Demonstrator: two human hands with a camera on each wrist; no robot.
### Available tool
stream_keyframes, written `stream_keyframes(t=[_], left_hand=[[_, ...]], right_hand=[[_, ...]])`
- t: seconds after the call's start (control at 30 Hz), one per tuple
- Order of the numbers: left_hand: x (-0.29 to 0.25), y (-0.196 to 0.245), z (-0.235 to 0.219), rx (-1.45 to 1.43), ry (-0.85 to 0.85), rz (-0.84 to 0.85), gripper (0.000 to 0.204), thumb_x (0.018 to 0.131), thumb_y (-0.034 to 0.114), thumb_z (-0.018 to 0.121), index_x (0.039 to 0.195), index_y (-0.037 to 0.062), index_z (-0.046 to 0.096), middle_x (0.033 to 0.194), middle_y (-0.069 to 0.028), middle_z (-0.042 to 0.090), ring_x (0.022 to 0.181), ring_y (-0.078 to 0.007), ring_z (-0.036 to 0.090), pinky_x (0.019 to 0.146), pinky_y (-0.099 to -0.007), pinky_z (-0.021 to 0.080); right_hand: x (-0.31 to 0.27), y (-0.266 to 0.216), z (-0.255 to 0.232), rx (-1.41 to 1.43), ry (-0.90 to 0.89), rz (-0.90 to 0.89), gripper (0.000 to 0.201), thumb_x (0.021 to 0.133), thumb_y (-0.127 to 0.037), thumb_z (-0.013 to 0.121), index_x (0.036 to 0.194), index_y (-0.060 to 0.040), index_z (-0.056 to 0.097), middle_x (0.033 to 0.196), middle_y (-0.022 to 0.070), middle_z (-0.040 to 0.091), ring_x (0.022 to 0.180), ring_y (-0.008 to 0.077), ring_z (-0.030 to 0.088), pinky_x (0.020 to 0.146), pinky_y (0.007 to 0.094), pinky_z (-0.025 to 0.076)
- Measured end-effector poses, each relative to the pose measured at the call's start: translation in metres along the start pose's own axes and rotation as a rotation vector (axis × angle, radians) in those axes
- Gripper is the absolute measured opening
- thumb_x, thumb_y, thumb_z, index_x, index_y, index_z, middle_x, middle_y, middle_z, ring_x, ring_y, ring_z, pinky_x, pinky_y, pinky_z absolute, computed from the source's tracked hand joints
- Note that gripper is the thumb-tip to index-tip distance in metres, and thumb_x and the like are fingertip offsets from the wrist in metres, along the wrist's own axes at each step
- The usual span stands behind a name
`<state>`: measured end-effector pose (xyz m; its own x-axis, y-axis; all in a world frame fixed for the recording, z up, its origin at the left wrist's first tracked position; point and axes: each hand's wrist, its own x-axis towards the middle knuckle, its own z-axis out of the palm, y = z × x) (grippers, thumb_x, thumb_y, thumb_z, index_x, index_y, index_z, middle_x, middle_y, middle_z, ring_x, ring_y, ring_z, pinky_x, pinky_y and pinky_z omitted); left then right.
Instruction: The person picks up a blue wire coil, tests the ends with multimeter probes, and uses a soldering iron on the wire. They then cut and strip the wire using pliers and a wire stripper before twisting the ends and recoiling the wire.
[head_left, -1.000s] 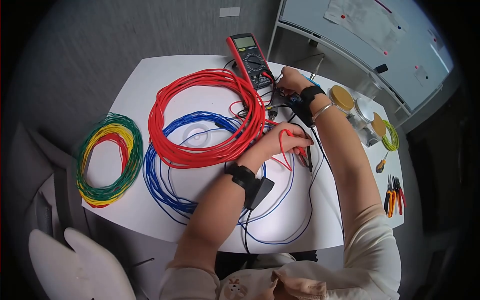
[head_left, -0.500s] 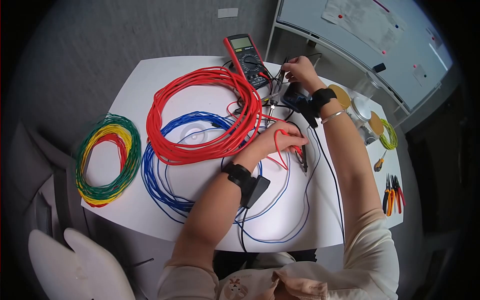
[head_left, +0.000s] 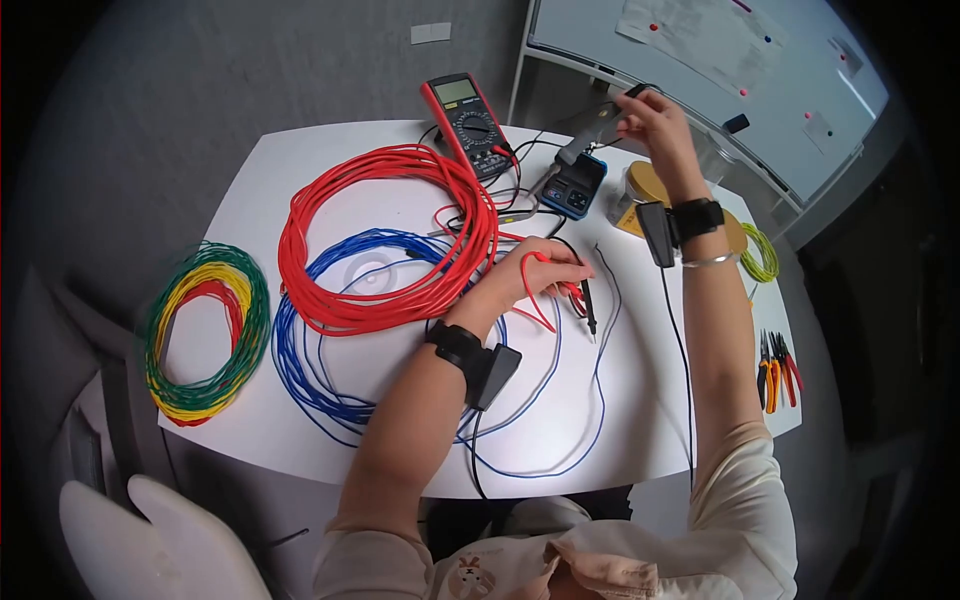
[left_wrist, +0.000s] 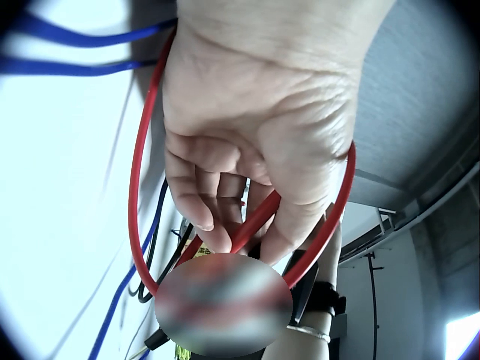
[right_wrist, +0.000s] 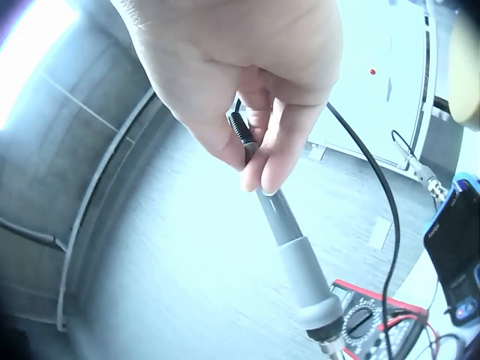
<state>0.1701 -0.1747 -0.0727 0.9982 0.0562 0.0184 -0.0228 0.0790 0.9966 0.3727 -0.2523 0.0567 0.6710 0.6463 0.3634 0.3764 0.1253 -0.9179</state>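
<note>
My right hand is raised over the table's back edge, its fingertips pinching the cable end of a grey-handled soldering iron. The iron slants downward, its metal end low in the right wrist view. Near the middle of the table my left hand holds a black test probe and a red test lead, which loops over the hand. The black probe points down toward the tabletop. A blurred oval hides what lies past the left fingertips in the left wrist view.
A multimeter and a blue-edged handheld meter stand at the back. Red cable lies coiled over blue wire; a green, yellow and red coil is leftmost. Jars and pliers are at right.
My right hand has risen up and to the right from beside the handheld meter, lifting the soldering iron off the cables. The left hand keeps the test leads near the same spot.
</note>
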Motion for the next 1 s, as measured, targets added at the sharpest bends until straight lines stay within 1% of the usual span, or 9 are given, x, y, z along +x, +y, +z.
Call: stream_keyframes(t=[0.07,0.23,0.33,0.43,0.6,0.7,0.87,0.93,1.0], left_hand=[[0.000,-0.001,0.000,0.002,0.006,-0.002,0.026,0.082,0.024,0.064,0.096,0.0021,0.068,0.079,-0.0049,0.065,0.063,-0.0068,0.054,0.058,-0.0181,0.043],[-0.002,0.004,0.001,-0.054,0.054,-0.041,0.027,0.085,0.026,0.061,0.093,0.0018,0.067,0.074,-0.0019,0.062,0.061,-0.0058,0.053,0.057,-0.0173,0.041],[-0.002,0.003,0.002,-0.156,0.062,0.015,0.027,0.085,0.025,0.062,0.100,0.0016,0.063,0.082,-0.0026,0.061,0.066,-0.0058,0.054,0.061,-0.0174,0.043],[-0.004,0.004,0.005,-0.326,0.126,0.114,0.027,0.084,0.022,0.067,0.102,0.0022,0.059,0.092,-0.0059,0.063,0.073,-0.0072,0.056,0.067,-0.0191,0.047],[-0.003,0.005,0.002,-0.349,0.180,0.092,0.033,0.087,0.021,0.062,0.113,0.0014,0.056,0.094,-0.0094,0.063,0.073,-0.0077,0.057,0.068,-0.0202,0.049],[-0.002,0.005,0.004,-0.437,0.177,0.137,0.036,0.088,0.020,0.062,0.118,0.0012,0.055,0.094,-0.0105,0.063,0.072,-0.0085,0.057,0.068,-0.0207,0.049],[-0.003,0.006,0.002,-0.476,0.182,0.158,0.039,0.087,0.019,0.062,0.120,0.0010,0.054,0.096,-0.0115,0.063,0.072,-0.0102,0.057,0.068,-0.0214,0.049],[-0.004,0.008,0.004,-0.483,0.166,0.154,0.037,0.086,0.016,0.063,0.120,0.0011,0.055,0.094,-0.0117,0.063,0.072,-0.0113,0.056,0.068,-0.0219,0.050],[-0.003,0.006,0.005,-0.444,0.152,0.166,0.040,0.084,0.022,0.066,0.118,0.0032,0.057,0.093,-0.0096,0.064,0.069,-0.0096,0.057,0.067,-0.0222,0.048]], right_hand=[[-0.012,-0.004,-0.013,0.158,-0.001,-0.045,0.020,0.085,-0.014,0.061,0.098,0.0005,0.056,0.083,0.0070,0.057,0.074,0.0146,0.062,0.070,0.0232,0.052],[-0.072,-0.002,-0.031,0.472,0.051,0.009,0.021,0.088,-0.011,0.057,0.105,0.0012,0.052,0.089,0.0063,0.056,0.081,0.0142,0.060,0.070,0.0220,0.054],[-0.107,0.005,-0.036,0.611,0.040,0.046,0.022,0.089,-0.010,0.056,0.107,0.0016,0.051,0.089,0.0073,0.057,0.081,0.0123,0.061,0.071,0.0187,0.055],[-0.131,0.024,-0.044,0.605,0.063,0.084,0.024,0.089,-0.011,0.056,0.108,0.0014,0.049,0.089,0.0076,0.057,0.082,0.0121,0.061,0.072,0.0186,0.055],[-0.141,0.042,-0.044,0.665,0.088,0.098,0.024,0.089,-0.010,0.055,0.110,0.0003,0.049,0.092,0.0081,0.057,0.082,0.0117,0.060,0.075,0.0215,0.055],[-0.143,0.048,-0.044,0.662,0.095,0.098,0.025,0.089,-0.009,0.056,0.111,-0.0008,0.049,0.094,0.0077,0.057,0.083,0.0114,0.059,0.077,0.0237,0.055],[-0.146,0.056,-0.046,0.643,0.086,0.113,0.034,0.088,-0.009,0.057,0.119,-0.0008,0.047,0.100,0.0075,0.056,0.083,0.0116,0.059,0.079,0.0258,0.055],[-0.148,0.057,-0.043,0.692,0.030,0.129,0.037,0.088,-0.011,0.057,0.122,-0.0001,0.046,0.101,0.0089,0.056,0.083,0.0124,0.059,0.079,0.0267,0.055],[-0.150,0.059,-0.037,0.744,-0.035,0.172,0.039,0.088,-0.014,0.056,0.123,0.0007,0.045,0.103,0.0106,0.055,0.083,0.0131,0.059,0.078,0.0276,0.055]])
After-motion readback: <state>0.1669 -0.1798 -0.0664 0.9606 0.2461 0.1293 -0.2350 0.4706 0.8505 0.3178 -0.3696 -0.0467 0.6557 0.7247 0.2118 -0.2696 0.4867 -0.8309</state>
